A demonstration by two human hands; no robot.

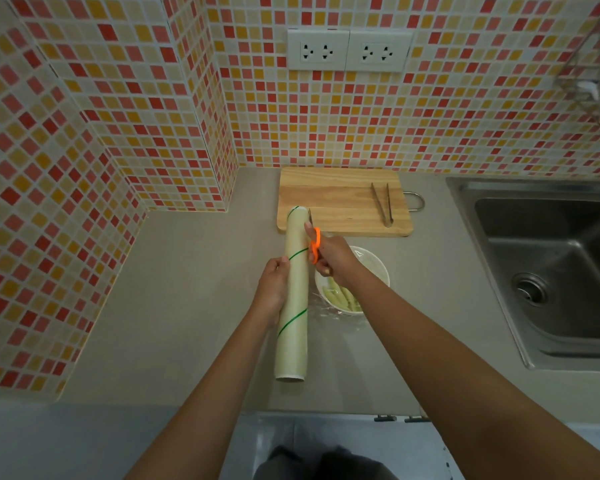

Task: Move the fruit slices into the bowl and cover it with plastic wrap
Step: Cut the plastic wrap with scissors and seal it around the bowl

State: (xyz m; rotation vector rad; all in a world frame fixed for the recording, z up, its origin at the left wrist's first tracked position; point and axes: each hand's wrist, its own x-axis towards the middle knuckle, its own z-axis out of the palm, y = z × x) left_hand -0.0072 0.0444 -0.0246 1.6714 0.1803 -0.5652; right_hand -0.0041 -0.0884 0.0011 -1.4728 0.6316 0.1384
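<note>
A long roll of plastic wrap (293, 292) with a thin green spiral line is held above the counter, and my left hand (272, 287) grips its middle from the left. My right hand (333, 258) holds orange-handled scissors (314, 245), blades pointing away along the right side of the roll. Under my right forearm stands a white bowl (378, 268) with pale green fruit slices (342, 296) in it. Clear film (329, 311) lies crumpled over the bowl's near side and onto the counter.
A wooden cutting board (340, 199) lies at the back of the grey counter (187, 289), with metal tongs (383, 206) on its right part. A steel sink (551, 271) is set in at the right. Tiled walls close the back and left.
</note>
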